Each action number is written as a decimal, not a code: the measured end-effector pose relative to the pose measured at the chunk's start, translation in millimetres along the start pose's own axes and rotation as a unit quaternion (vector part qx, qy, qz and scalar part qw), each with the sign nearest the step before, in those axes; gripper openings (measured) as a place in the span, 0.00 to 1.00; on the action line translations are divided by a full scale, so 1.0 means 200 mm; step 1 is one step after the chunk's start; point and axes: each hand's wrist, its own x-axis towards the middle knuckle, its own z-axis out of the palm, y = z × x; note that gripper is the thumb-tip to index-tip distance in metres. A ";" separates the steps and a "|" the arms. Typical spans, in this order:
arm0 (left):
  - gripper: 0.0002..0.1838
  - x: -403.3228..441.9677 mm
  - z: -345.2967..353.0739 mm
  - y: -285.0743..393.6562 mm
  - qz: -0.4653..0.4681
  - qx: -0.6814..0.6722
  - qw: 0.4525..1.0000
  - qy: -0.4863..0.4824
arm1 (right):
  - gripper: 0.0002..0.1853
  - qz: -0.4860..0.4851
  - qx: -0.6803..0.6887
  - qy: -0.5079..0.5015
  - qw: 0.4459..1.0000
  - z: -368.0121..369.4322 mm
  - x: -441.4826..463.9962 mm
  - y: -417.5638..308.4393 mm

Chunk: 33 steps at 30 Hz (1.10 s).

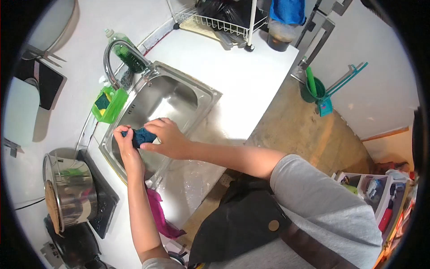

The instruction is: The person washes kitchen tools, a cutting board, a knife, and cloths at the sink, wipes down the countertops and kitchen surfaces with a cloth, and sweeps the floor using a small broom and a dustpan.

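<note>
Over the near end of the steel sink (210, 92), both hands grip a crumpled dark teal scouring pad (142, 136). My left hand (128, 150) is closed on its left end, fingertips and thumb pressed against it. From the other side, my right hand (170, 140) pinches it between fingers and thumb. A small pale patch shows beside the right fingers; I cannot tell what it is. The curved chrome faucet (107, 60) stands at the sink's back edge. Beside it hangs a green holder (117, 105) with a yellow and dark green sponge (102, 102) inside.
Behind the faucet stands a bottle of green liquid (127, 56). A steel pot (74, 193) sits at lower left, and a magenta cloth (159, 213) lies by the counter's front edge. A wire rack (215, 24) stands at the far end. Water wets the counter beside the sink.
</note>
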 end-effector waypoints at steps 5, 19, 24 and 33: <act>0.14 -0.07 0.13 0.09 0.017 0.023 0.997 -0.067 | 0.09 -0.054 -0.079 0.091 0.991 -0.22 0.04 -0.06; 0.25 -0.23 0.62 0.37 0.111 0.074 0.970 -0.202 | 0.10 0.088 0.217 -0.041 0.971 -1.02 0.16 -0.39; 0.09 -0.17 0.82 0.50 0.072 0.114 0.970 -0.203 | 0.13 0.083 0.214 0.079 0.970 -1.42 0.16 -0.38; 0.14 0.12 1.45 0.16 0.258 0.331 0.906 -0.054 | 0.11 0.112 0.012 0.130 0.985 -1.86 0.10 0.50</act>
